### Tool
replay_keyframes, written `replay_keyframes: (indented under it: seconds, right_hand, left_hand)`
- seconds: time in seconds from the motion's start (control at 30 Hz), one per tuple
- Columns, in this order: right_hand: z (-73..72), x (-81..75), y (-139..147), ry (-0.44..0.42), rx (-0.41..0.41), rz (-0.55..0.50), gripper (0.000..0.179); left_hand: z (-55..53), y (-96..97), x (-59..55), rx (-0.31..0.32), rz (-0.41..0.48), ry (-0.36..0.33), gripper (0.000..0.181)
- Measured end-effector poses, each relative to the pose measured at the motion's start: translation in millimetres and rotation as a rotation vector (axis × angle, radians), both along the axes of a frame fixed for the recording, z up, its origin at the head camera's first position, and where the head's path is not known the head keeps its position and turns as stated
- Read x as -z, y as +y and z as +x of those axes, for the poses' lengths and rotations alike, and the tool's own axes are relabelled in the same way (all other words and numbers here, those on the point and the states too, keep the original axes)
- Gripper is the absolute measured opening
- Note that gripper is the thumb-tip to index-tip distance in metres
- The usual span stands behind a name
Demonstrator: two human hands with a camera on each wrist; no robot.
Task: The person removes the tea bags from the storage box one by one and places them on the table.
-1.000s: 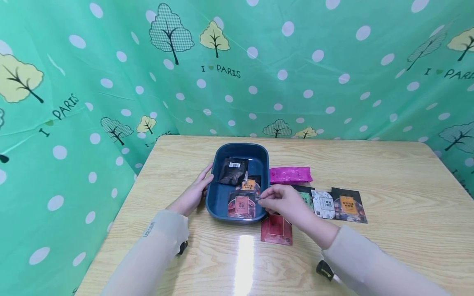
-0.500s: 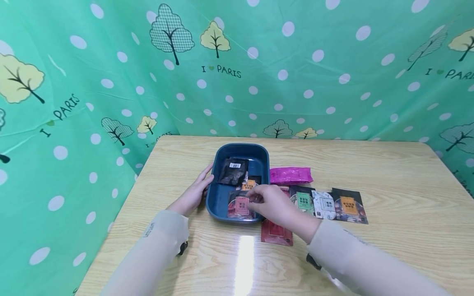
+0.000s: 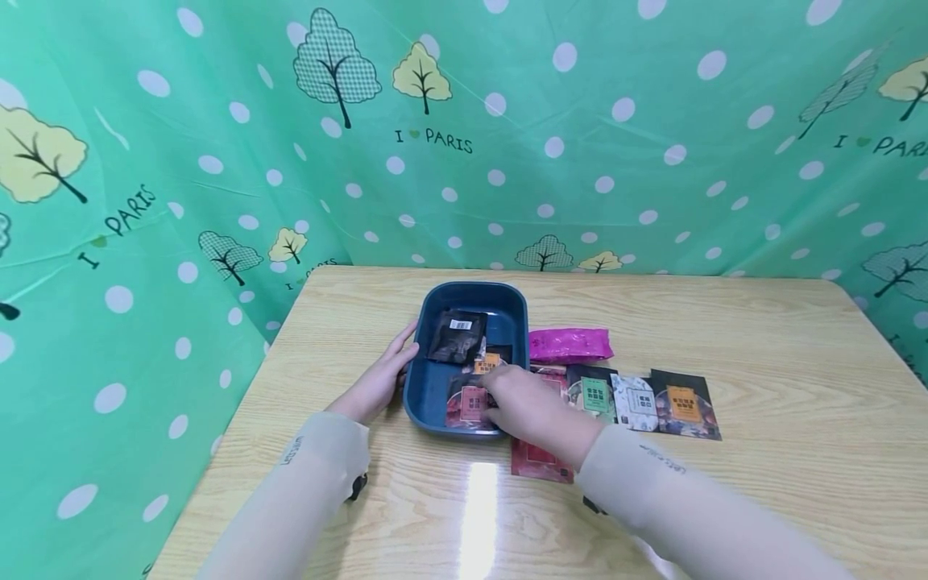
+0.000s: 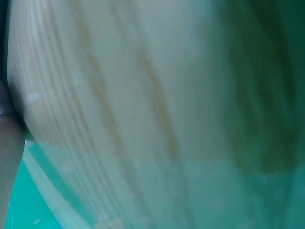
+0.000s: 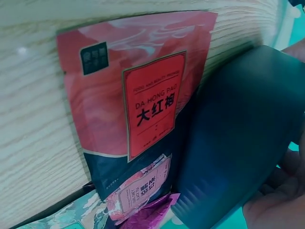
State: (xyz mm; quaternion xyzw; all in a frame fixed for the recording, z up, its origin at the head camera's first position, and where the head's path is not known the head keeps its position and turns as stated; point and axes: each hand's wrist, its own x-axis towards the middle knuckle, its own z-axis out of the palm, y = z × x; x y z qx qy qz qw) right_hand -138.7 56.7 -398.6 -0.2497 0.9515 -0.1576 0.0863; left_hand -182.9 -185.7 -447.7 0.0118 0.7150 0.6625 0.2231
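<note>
A dark blue plastic bin (image 3: 435, 387) stands on the table with several small tea sachets lying in it. Against its left wall rests my left hand (image 3: 373, 385), thumb at the rim and fingers stretched along the outside. My right hand (image 3: 532, 407) reaches over the right rim, its fingers over a pink-labelled sachet (image 3: 467, 404); whether they pinch it is hidden. Farther back lie an orange-labelled sachet (image 3: 487, 364) and a black one with a barcode (image 3: 457, 340). In the right wrist view, part of my right hand (image 5: 279, 202) shows beside the bin's outer wall (image 5: 233, 133).
Right of the bin lie a red Da Hong Pao pouch (image 5: 152, 105), a shiny magenta packet (image 3: 570, 345), a green-labelled sachet (image 3: 590, 391), a white patterned one (image 3: 635, 403) and a black one with an orange label (image 3: 685, 404). Green patterned cloth (image 3: 551, 177) hangs behind.
My right hand has moved left from the bin's right rim and down inside, over the pink-labelled sachet. My left hand and the bin have stayed in place.
</note>
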Motion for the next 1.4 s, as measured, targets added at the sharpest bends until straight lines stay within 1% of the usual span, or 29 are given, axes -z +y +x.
replay_keyframes:
  seconds: [0.1, 0.17, 0.3, 0.57, 0.8, 0.93, 1.13, 1.4]
  right_hand:
    - [-1.3, 4.4, -2, 0.063, -0.027, 0.053, 0.03]
    - [-1.8, 5.9, -3, 0.078, -0.029, 0.072, 0.029]
    - [-3.0, 7.6, -6, 0.088, -0.025, 0.085, 0.036]
    - [-3.4, 12.5, -10, 0.115, -0.02, 0.083, 0.04]
    - [-3.2, 12.5, -15, 0.092, 0.015, 0.129, 0.044]
    - [-4.1, 11.4, -19, 0.104, 0.033, 0.162, 0.039]
    - [-5.5, 13.6, -21, 0.145, 0.027, 0.225, 0.034]
    - [-6.4, 16.0, -21, 0.177, 0.035, 0.245, 0.026]
  left_hand:
    - [0.3, 0.3, 0.1, 0.002, 0.004, -0.001, 0.057]
    - [0.6, 0.5, -0.1, 0.004, 0.004, 0.0, 0.057]
    - [1.0, 1.2, -1.0, 0.007, 0.003, 0.001, 0.057]
    - [2.0, 1.6, -1.9, 0.001, -0.003, -0.005, 0.057]
    - [1.3, -0.6, 0.0, 0.0, -0.005, -0.002, 0.057]
    - [0.3, -1.2, 0.7, -0.007, 0.002, 0.004, 0.058]
    - [0.5, -0.8, 0.6, -0.016, 0.007, 0.0, 0.058]
    - [-0.3, 1.2, 0.7, -0.019, -0.007, 0.006, 0.058]
